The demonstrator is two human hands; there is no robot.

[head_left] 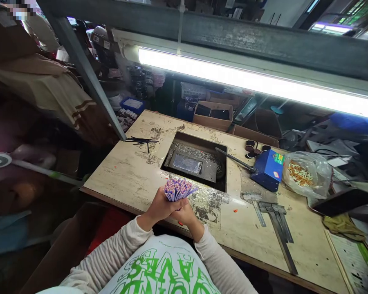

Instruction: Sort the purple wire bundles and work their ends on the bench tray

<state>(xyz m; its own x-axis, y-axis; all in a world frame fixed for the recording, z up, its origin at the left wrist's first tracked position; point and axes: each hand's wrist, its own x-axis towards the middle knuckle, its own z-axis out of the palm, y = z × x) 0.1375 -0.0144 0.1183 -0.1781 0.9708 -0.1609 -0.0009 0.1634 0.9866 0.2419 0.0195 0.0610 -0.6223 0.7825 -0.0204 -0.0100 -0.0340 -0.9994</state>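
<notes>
A thick bundle of purple wires (180, 190) stands upright at the table's near edge, its many cut ends showing pinkish and orange on top. My left hand (159, 206) wraps round the bundle from the left. From the right, my right hand (184, 212) closes on its lower part, the fingers partly hidden. Just beyond the bundle lies a sunken metal pot (193, 163) with a shiny grey rectangular surface, set in a dark opening in the table. Loose scraps and wire bits lie around the pot inside the opening.
On the wooden table (110, 171) lie black strips (142, 141), a dark rod (236, 160), a blue box (267, 169), a clear bag of orange-and-white pieces (303, 173) and metal squares (279, 228). A lit tube lamp (233, 73) hangs across, below a metal beam.
</notes>
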